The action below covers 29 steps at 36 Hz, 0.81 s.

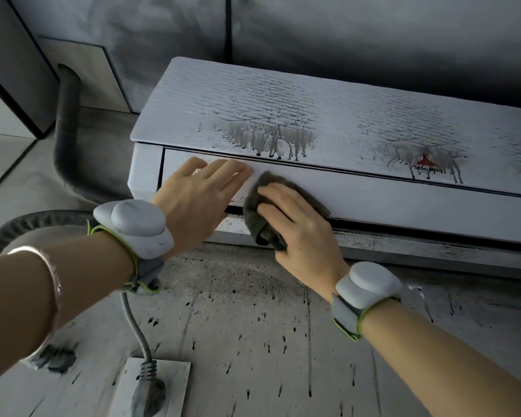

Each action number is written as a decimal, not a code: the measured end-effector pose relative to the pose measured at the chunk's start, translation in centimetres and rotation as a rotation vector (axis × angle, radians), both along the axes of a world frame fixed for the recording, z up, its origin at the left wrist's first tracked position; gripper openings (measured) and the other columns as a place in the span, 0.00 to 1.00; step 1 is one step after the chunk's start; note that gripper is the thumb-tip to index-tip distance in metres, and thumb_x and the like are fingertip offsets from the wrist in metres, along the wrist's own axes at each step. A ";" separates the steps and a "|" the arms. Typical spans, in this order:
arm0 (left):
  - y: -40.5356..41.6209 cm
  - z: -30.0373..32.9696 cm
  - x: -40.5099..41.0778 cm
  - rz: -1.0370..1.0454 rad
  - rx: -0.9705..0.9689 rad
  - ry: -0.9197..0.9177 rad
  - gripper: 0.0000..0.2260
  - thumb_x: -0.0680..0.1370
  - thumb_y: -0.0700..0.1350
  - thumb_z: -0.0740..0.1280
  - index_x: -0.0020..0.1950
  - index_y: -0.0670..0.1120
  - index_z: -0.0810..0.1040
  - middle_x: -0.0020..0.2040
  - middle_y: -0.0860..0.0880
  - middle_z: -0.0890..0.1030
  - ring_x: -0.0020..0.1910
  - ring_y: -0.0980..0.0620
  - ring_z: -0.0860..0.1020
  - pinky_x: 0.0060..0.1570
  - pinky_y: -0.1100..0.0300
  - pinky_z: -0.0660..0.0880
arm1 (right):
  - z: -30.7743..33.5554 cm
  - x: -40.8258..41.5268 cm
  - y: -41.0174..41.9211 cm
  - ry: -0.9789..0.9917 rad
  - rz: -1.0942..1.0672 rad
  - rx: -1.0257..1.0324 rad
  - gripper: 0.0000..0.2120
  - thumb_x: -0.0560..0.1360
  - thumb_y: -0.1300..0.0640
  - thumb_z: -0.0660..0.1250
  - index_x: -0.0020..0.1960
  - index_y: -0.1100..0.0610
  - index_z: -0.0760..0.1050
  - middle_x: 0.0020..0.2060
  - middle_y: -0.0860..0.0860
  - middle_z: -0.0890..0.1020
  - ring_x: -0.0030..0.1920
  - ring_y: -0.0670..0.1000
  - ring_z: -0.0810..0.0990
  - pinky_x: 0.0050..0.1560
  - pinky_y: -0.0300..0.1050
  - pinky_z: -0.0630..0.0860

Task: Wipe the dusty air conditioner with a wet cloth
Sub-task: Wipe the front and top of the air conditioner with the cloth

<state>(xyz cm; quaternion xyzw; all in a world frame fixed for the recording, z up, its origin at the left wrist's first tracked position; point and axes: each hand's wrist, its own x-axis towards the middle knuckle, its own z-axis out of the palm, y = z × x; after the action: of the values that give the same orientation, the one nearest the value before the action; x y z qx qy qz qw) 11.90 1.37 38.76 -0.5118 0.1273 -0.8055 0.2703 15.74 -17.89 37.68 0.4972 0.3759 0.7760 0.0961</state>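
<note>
STEP: wiping front flap, near air conditioner (328, 115) left end | right hand (301, 233) curls round wet cloth (262, 200) | left hand (197, 197) flat, fingers straight (bracing) | NEXT: likely the streaked top panel

One air conditioner (328, 139) up on the wall, one dark cloth (271, 203), and two hands: left hand (196, 197), right hand (298, 233). Two wrist trackers (133, 227), one bracelet (47, 275), one plug (148, 392), one hose (66, 139).

Fuzzy grey cloth (271, 203); smooth, dust-streaked plastic air conditioner (358, 130).
</note>
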 end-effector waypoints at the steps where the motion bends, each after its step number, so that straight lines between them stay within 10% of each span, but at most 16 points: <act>1: 0.1 0.0 0.0 0.009 0.003 0.000 0.34 0.62 0.46 0.78 0.65 0.41 0.74 0.59 0.46 0.78 0.53 0.47 0.79 0.50 0.53 0.71 | -0.1 0.2 -0.7 0.002 -0.026 -0.022 0.19 0.63 0.64 0.64 0.54 0.62 0.78 0.60 0.58 0.78 0.65 0.54 0.67 0.64 0.52 0.69; 24: 4.7 -1.7 -0.6 -0.084 -0.249 0.050 0.33 0.66 0.50 0.74 0.68 0.39 0.70 0.64 0.44 0.74 0.59 0.44 0.75 0.55 0.49 0.69 | 0.6 -0.3 1.1 -0.022 0.098 0.114 0.20 0.65 0.60 0.55 0.52 0.62 0.78 0.59 0.56 0.78 0.63 0.55 0.71 0.58 0.48 0.74; 29: 8.2 -2.1 -0.3 -0.016 -0.237 0.049 0.29 0.64 0.45 0.77 0.63 0.38 0.76 0.58 0.42 0.79 0.50 0.42 0.81 0.49 0.49 0.73 | 1.2 -0.8 1.6 -0.046 0.085 0.121 0.19 0.60 0.67 0.67 0.51 0.62 0.78 0.58 0.57 0.79 0.62 0.58 0.76 0.58 0.48 0.74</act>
<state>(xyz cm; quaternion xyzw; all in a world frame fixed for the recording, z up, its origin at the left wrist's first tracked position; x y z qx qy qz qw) 11.64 9.53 36.61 -0.5589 0.0419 -0.8042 0.1980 14.95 -16.26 38.88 0.4676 0.3467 0.8120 0.0417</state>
